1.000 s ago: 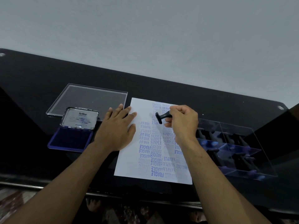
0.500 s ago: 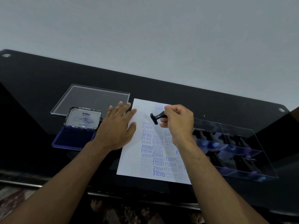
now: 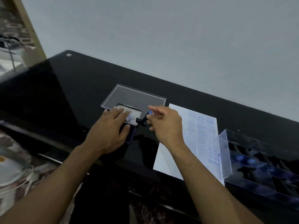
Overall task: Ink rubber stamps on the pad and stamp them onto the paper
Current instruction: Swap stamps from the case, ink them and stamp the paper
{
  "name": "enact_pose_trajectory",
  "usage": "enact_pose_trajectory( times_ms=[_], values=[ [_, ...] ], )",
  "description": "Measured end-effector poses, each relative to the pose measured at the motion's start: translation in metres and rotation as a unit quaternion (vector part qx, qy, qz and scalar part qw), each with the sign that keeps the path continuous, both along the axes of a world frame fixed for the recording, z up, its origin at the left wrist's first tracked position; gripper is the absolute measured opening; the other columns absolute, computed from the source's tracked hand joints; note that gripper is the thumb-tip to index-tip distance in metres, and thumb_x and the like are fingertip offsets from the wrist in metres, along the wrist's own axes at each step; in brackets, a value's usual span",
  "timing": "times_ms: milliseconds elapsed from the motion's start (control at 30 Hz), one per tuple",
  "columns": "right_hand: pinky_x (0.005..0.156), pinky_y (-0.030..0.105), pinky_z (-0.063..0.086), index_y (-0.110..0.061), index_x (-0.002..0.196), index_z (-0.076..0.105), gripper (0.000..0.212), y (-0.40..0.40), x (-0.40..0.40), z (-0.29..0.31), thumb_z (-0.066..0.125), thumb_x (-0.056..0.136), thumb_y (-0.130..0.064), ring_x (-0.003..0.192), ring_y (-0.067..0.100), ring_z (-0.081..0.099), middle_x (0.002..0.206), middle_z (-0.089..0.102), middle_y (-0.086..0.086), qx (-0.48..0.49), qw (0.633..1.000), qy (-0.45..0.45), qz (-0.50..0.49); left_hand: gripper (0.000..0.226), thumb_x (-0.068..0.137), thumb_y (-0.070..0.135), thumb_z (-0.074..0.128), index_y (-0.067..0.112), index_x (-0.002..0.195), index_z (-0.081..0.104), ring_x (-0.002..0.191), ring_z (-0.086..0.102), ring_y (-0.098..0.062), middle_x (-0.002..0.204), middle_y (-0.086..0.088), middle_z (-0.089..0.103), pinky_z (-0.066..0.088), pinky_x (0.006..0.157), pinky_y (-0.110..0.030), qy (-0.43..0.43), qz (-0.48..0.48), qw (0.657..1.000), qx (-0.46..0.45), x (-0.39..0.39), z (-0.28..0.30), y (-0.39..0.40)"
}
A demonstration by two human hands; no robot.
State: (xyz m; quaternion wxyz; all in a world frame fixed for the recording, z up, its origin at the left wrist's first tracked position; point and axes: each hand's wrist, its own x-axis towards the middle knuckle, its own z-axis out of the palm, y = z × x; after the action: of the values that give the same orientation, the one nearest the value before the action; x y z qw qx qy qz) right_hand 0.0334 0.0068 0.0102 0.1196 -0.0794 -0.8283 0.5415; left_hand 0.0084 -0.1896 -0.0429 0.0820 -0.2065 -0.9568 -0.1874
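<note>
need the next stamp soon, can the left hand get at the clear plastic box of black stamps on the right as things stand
Probably not easily. The left hand rests on the blue ink pad at the left; the right hand, holding a black rubber stamp, and the white stamped paper lie between it and the clear plastic box.

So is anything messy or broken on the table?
Nothing looks broken or spilled. The paper is crowded with overlapping blue stamp prints, some faint. The clear box sits on the paper's right edge. The ink pad's lid has blue smudges.
</note>
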Motion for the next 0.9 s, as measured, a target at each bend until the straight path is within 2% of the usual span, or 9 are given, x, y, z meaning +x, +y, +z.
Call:
enact_pose_trajectory(
  times_ms=[133,267,500,633,733,800,900],
  values=[
    [0.077,0.034,0.06,-0.025,0.109,0.074,0.024,-0.03,-0.001,0.004,0.073,0.087,-0.015,0.084,0.008,0.069,0.1,0.072,-0.005,0.083,0.996,0.022,0.037,0.063,0.096,0.05,0.031,0.019,0.149,0.044,0.146,0.034,-0.025,0.153,-0.005,0.044,0.02,0.124,-0.047,-0.016,0.035,0.999,-0.009,0.006,-0.01,-0.035],
    [0.083,0.028,0.058,-0.023,0.109,0.075,0.022,-0.055,0.0,0.01,0.073,0.088,-0.018,0.087,0.005,0.066,0.105,0.068,-0.008,0.152,0.985,0.042,0.068,0.067,0.095,0.054,0.027,0.02,0.152,0.041,0.149,0.03,-0.026,0.156,-0.006,0.042,0.021,0.124,-0.048,-0.024,0.053,0.998,-0.016,0.011,-0.018,-0.055],
    [0.095,0.024,0.052,-0.023,0.113,0.074,0.024,-0.079,-0.005,0.007,0.07,0.09,-0.019,0.099,0.009,0.063,0.115,0.067,-0.004,0.262,0.957,0.028,0.121,0.069,0.095,0.057,0.023,0.022,0.153,0.04,0.151,0.024,-0.026,0.159,-0.006,0.038,0.018,0.124,-0.05,-0.025,0.066,0.997,-0.042,0.013,-0.028,-0.077],
    [0.084,0.01,0.047,-0.021,0.115,0.073,0.024,-0.082,-0.01,0.002,0.067,0.092,-0.016,0.096,0.008,0.062,0.116,0.064,-0.004,0.292,0.947,-0.004,0.136,0.072,0.094,0.06,0.019,0.024,0.153,0.039,0.153,0.018,-0.026,0.161,-0.005,0.033,0.012,0.125,-0.05,-0.034,0.068,0.996,-0.055,0.014,-0.034,-0.081],
    [0.061,-0.002,0.037,-0.019,0.114,0.073,0.023,-0.082,-0.016,0.005,0.068,0.091,-0.015,0.084,0.002,0.057,0.111,0.068,-0.003,0.309,0.939,-0.028,0.149,0.07,0.095,0.06,0.02,0.025,0.152,0.04,0.154,0.018,-0.025,0.162,-0.005,0.032,0.012,0.125,-0.05,-0.029,0.07,0.995,-0.061,0.014,-0.036,-0.082],
    [0.057,-0.003,0.033,-0.02,0.112,0.074,0.023,-0.082,-0.018,0.006,0.069,0.091,-0.015,0.081,0.001,0.055,0.107,0.07,-0.004,0.323,0.934,-0.025,0.153,0.07,0.095,0.06,0.02,0.025,0.152,0.04,0.154,0.017,-0.025,0.162,-0.006,0.032,0.012,0.125,-0.05,-0.028,0.071,0.995,-0.065,0.014,-0.037,-0.081],
    [0.061,0.002,0.037,-0.02,0.104,0.076,0.018,-0.081,-0.016,0.006,0.071,0.088,-0.015,0.079,0.003,0.057,0.099,0.068,-0.007,0.316,0.937,-0.015,0.15,0.069,0.095,0.059,0.02,0.025,0.152,0.04,0.154,0.016,-0.025,0.162,-0.006,0.031,0.011,0.125,-0.049,-0.026,0.072,0.995,-0.07,0.014,-0.038,-0.081]
  ],
)
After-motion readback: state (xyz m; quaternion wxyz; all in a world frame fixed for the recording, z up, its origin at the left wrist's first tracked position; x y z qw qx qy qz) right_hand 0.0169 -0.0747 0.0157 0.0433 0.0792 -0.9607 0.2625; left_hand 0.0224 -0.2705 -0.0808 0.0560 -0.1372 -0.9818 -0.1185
